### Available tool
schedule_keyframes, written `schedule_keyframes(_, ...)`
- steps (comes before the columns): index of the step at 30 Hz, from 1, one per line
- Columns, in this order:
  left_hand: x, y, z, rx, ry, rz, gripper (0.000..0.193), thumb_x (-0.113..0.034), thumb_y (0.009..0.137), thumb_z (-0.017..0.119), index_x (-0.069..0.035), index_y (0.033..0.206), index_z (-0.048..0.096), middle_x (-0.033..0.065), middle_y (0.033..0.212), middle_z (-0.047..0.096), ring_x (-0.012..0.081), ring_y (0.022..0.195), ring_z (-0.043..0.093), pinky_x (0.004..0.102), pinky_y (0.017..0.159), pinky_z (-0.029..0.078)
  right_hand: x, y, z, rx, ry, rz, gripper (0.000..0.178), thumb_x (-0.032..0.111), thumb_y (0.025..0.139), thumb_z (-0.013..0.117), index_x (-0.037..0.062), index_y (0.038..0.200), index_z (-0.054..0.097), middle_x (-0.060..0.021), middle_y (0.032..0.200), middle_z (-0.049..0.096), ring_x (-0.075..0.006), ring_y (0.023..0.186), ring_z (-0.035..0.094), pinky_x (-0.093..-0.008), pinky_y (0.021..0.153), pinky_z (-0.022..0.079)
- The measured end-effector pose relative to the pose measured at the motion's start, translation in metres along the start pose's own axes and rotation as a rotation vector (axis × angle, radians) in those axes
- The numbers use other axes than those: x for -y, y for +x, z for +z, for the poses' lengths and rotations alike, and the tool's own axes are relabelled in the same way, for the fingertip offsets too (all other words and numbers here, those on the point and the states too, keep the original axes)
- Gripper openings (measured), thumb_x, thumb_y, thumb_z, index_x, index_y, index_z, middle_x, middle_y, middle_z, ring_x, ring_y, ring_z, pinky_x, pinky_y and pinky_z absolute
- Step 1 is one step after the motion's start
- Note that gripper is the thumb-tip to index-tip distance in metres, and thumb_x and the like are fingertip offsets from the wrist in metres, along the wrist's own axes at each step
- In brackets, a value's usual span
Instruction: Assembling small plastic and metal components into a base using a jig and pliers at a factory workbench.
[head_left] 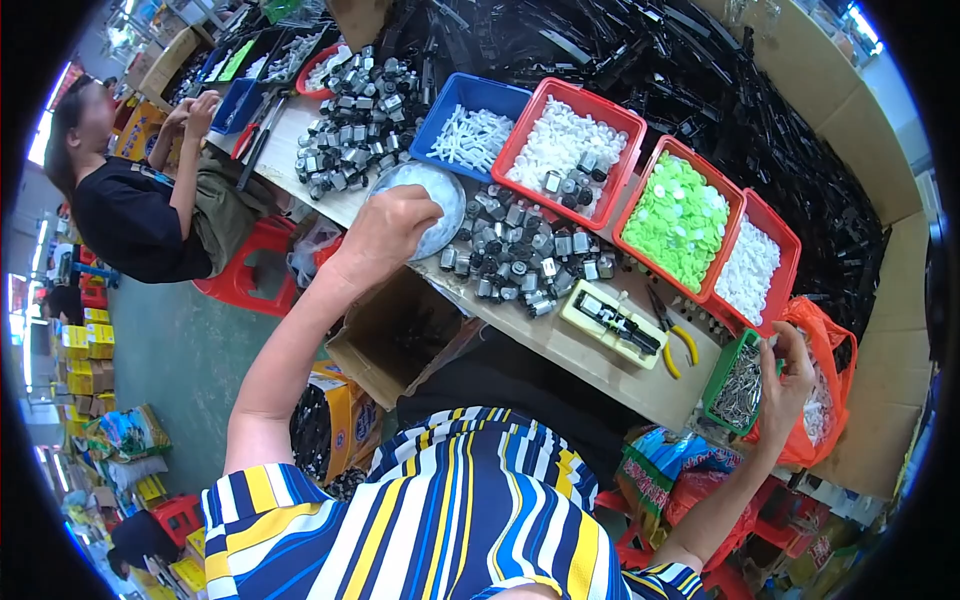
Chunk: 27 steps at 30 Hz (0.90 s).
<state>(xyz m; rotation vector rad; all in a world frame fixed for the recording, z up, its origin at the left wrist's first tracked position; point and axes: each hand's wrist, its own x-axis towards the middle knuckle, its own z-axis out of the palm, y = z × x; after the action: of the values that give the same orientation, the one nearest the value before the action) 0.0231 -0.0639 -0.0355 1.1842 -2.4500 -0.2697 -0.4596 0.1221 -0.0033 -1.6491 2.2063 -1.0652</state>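
My left hand (392, 232) is closed, its fingertips pressed together over a round, pale bowl (440, 185). Whatever it may pinch is hidden. At the right end of the bench, my right hand (788, 380) is closed in a pinch beside a green tray of metal pins (740, 385) and an orange plastic bag (830, 350) with white parts inside. What lies between those fingertips is too small to name. Between the hands, a cream block fixture (590, 335) carries a black, elongated assembly (618, 322). Yellow-handled pliers (681, 345) lie to its right.
Small metal-and-black parts (515, 250) lie heaped on the bench, with another pile (360, 115) farther left. Behind stand a blue tray (431, 120), red trays (640, 133) of white and green pieces, and a mass of black strips (640, 60). Another person (130, 200) sits at the left.
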Motion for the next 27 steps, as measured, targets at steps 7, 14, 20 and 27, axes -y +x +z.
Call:
schedule_keyframes(7,-0.053,0.009,-0.007,-0.152,-0.607,-0.183,0.010,0.003,0.085,0.074,0.003,0.094,0.075,0.0078,0.089,0.073,0.0150,0.083,0.068,0.0258,0.073,0.052,0.068,-0.021,0.059,0.080,0.577,0.009,0.017,-0.009,0.088,0.066,-0.0018,0.104,0.065,-0.0093,0.100,0.071,-0.0123,0.091,0.067,-0.0266,0.082,0.053)
schedule_keyframes(14,-0.113,0.001,0.038,-0.071,-1.438,-0.457,0.013,0.000,0.090,0.075,0.001,0.103,0.076,0.0020,0.093,0.072,0.0060,0.082,0.063,0.0205,0.073,0.051,0.123,-0.039,0.126,0.138,0.983,-0.005,0.018,-0.013,0.087,0.069,-0.0040,0.102,0.062,-0.0159,0.106,0.071,-0.0202,0.106,0.068,-0.0316,0.093,0.055)
schedule_keyframes(20,-0.130,0.004,0.052,0.025,-1.579,-0.481,0.013,0.000,0.089,0.075,-0.001,0.101,0.076,0.0026,0.094,0.072,0.0070,0.081,0.065,0.0208,0.072,0.051,0.116,-0.045,0.130,0.081,0.972,-0.013,0.019,-0.013,0.086,0.070,-0.0046,0.101,0.062,-0.0180,0.108,0.071,-0.0221,0.107,0.069,-0.0325,0.094,0.055)
schedule_keyframes(27,-0.134,0.010,0.055,0.039,-1.517,-0.486,0.012,-0.002,0.089,0.076,0.000,0.101,0.076,0.0032,0.095,0.072,0.0070,0.081,0.065,0.0213,0.072,0.051,0.103,-0.045,0.125,0.055,1.039,0.027,0.018,-0.012,0.088,0.069,-0.0044,0.102,0.062,-0.0187,0.108,0.071,-0.0223,0.105,0.069,-0.0323,0.093,0.055)
